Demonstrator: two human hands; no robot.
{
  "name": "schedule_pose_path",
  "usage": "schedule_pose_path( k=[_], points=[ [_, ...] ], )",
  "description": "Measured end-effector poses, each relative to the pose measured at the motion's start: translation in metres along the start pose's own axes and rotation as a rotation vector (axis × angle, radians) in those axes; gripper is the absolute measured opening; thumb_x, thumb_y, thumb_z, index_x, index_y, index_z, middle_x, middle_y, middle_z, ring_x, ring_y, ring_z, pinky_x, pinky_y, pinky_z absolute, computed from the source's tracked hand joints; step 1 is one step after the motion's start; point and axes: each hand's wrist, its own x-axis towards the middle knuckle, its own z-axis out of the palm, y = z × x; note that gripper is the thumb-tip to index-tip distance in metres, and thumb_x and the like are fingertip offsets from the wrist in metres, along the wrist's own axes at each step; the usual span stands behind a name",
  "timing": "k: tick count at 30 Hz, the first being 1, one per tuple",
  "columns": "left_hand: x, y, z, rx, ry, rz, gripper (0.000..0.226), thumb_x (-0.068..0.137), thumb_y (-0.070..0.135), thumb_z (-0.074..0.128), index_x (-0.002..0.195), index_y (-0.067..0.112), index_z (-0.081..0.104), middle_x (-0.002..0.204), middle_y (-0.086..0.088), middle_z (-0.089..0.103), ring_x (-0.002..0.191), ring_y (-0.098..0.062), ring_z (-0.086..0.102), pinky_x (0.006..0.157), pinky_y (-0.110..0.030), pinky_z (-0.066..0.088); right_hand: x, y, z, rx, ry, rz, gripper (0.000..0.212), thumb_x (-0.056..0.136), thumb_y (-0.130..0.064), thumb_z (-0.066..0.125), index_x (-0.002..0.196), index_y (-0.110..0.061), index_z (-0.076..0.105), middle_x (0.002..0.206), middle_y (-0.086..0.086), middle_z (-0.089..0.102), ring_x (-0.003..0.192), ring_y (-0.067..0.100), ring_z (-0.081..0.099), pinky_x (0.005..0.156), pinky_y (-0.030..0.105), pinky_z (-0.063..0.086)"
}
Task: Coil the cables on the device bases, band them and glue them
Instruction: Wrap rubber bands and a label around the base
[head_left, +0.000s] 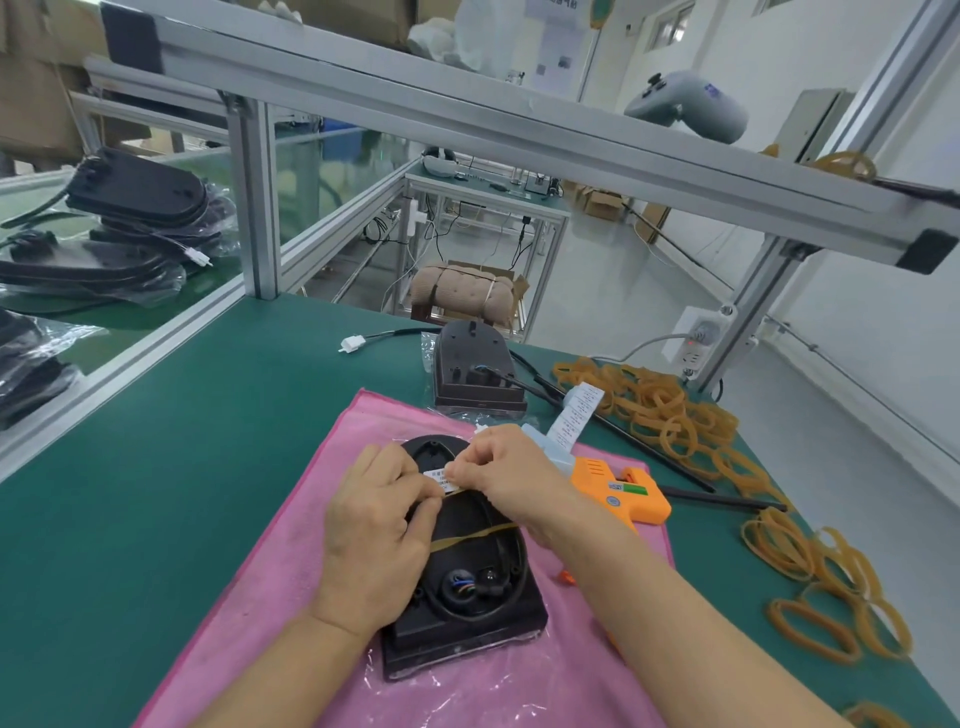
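Currently two hands: left hand and right hand pinch one rubber band across one device base; second base at 12 o'clock, one glue gun at 3.

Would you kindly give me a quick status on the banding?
Both hands, left hand and right hand, pinching at the rubber band across the device base. Cable coiled on base. Glue gun beside it, untouched.

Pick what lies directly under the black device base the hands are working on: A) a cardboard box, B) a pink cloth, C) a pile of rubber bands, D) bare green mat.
B: the device base sits on a pink cloth spread over the green table, while the loose rubber bands lie off to the right.
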Motion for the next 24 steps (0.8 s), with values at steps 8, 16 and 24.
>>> schedule_pose_path(
  k=[8, 16, 24],
  points=[
    [0.0, -0.001, 0.002, 0.009, 0.016, 0.013, 0.007, 0.072, 0.004, 0.065, 0.067, 0.002, 0.069, 0.068, -0.005, 0.051, 0.065, -0.026, 0.05, 0.061, -0.033, 0.036, -0.003, -0.008, 0.011, -0.35, 0.11, -0.095, 0.025, 0.091, -0.015, 0.062, 0.074, 0.003, 0.067, 0.11, 0.016, 0.05, 0.091, 0.027, 0.056, 0.082, 0.038, 0.05],
    [-0.001, -0.002, 0.005, -0.015, 0.015, 0.015, 0.007, 0.072, 0.006, 0.065, 0.067, 0.003, 0.07, 0.068, -0.004, 0.051, 0.07, -0.017, 0.042, 0.061, -0.033, 0.036, -0.001, -0.01, 0.012, -0.426, 0.186, -0.027, 0.04, 0.083, -0.02, 0.073, 0.113, -0.002, 0.054, 0.118, 0.01, 0.048, 0.102, 0.027, 0.055, 0.087, 0.036, 0.047],
    [-0.002, -0.003, 0.011, -0.047, -0.033, -0.255, 0.013, 0.08, 0.002, 0.073, 0.073, 0.014, 0.071, 0.075, 0.006, 0.052, 0.079, -0.019, 0.05, 0.063, -0.027, 0.037, 0.01, -0.003, 0.001, -0.142, 0.042, 0.14, 0.045, 0.081, -0.011, 0.071, 0.119, -0.014, 0.046, 0.123, 0.01, 0.05, 0.111, 0.026, 0.052, 0.096, 0.042, 0.047]
  ],
)
